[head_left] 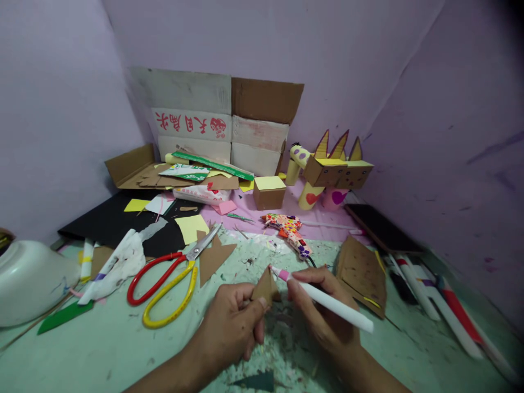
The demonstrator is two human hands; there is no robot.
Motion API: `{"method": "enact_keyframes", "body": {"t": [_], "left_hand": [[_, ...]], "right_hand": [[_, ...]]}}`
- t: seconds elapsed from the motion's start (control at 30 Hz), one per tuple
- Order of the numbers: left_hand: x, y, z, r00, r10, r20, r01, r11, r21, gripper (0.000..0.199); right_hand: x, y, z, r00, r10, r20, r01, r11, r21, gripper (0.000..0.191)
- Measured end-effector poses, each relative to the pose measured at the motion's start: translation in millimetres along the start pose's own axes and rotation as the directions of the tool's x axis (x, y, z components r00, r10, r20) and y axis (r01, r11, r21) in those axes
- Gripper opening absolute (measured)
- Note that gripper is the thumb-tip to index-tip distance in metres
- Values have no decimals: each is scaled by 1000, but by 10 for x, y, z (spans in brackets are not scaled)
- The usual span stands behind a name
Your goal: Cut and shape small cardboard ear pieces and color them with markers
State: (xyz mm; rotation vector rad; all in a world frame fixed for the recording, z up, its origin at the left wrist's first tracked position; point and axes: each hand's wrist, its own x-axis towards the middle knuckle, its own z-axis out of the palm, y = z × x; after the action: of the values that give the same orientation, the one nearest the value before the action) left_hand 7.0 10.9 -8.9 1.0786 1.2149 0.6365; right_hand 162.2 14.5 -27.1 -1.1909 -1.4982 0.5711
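My left hand [235, 319] pinches a small pointed piece of brown cardboard [264, 287] between thumb and fingers, its point upward. My right hand [323, 305] is closed around a white marker [335, 307] with a pink collar. The marker's tip is at the upper point of the cardboard piece. Left of my hands lie scissors [176, 275] with one red and one yellow handle, their blades over cardboard scraps [216, 259]. A dark green triangular scrap [256, 381] lies near the front edge, between my forearms.
Behind my hands is a floral glue gun [289, 229]. A small cardboard box [269, 195] and box-headed figures [339, 172] stand farther back. Left are a white bowl [33, 281] and black paper [110, 218]. Right are folded cardboard [362, 275], several markers [417, 289] and a dark tablet-like object [382, 228].
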Motion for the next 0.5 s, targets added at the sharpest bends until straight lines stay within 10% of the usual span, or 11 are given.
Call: {"method": "enact_keyframes", "body": {"t": [0.3, 0.5], "left_hand": [[23, -27, -3, 1000, 9, -5, -9, 999, -32, 31], [30, -44, 6, 999, -24, -36, 23, 999, -37, 21]], "right_hand": [[-67, -66, -21, 954, -109, 280, 76, 989, 129, 3], [-90, -130, 26, 966, -26, 257, -32, 975, 219, 10]]}}
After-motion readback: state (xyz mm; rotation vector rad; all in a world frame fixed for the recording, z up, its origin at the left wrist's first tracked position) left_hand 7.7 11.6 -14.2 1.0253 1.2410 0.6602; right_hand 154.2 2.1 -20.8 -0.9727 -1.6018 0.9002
